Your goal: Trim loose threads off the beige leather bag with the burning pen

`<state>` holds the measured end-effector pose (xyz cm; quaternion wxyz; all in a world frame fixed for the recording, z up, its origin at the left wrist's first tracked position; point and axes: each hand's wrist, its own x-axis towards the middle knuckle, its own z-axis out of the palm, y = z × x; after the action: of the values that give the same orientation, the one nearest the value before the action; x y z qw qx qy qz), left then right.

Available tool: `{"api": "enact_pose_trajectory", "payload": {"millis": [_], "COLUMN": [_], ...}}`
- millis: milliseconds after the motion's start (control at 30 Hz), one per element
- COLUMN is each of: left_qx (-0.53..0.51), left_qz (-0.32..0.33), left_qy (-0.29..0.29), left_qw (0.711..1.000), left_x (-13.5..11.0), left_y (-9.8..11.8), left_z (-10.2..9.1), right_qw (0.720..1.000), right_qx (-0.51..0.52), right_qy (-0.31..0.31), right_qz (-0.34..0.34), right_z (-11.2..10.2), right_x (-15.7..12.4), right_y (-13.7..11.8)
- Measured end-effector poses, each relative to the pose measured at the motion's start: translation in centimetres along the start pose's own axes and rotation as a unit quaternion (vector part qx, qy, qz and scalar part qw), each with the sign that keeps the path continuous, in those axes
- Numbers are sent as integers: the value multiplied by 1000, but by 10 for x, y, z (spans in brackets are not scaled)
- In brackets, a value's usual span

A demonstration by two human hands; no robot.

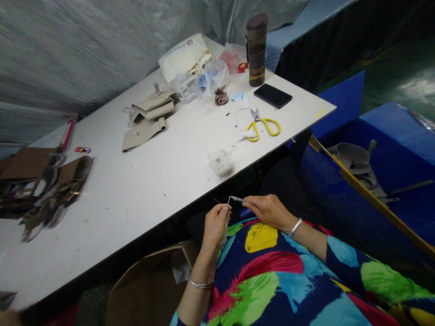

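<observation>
My left hand (pixel 215 226) is closed in a pinch on a thin white strand (pixel 229 202), with more pale material hanging below the fingers. Closed around a slender grey tool (pixel 239 199) is my right hand (pixel 271 211); the tool points left and its tip meets the strand. Its exact kind is too small to tell. Both hands are above my lap, just off the table edge. Nearest to them on the white table (pixel 149 181) stands a small clear tub (pixel 221 162) with tiny pale pieces in it. Yellow-handled scissors (pixel 263 125) lie farther back, partly open.
A phone (pixel 273 95), a brown bottle (pixel 257 50), plastic bags (pixel 212 80) and folded beige pieces (pixel 149 111) lie toward the back. Brown pieces (pixel 64 181) are piled left. A blue bin (pixel 340 194) stands right, a cardboard box (pixel 146 285) below.
</observation>
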<state>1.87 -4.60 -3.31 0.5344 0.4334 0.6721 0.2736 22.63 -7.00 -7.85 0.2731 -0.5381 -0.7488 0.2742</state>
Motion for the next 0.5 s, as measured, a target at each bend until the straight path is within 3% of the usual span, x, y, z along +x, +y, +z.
{"api": "enact_pose_trajectory", "payload": {"millis": [167,333,500], "left_qx": [-26,-50,-8], "left_qz": [-1,-12,0], "left_qy": [0,-4,20], "left_qw": [1000,999,1000], "left_x": [-2,-4,2], "left_y": [2,1,0], "left_z": [4,6,7], "right_qw": [997,993,999], "right_qx": [-52,-74,-27], "right_qy": [-45,-14,-13], "right_qz": [-33,96,38], "right_z": [1,-1,-6], "right_x": [3,8,7], "right_y": [-2,9,-4]}}
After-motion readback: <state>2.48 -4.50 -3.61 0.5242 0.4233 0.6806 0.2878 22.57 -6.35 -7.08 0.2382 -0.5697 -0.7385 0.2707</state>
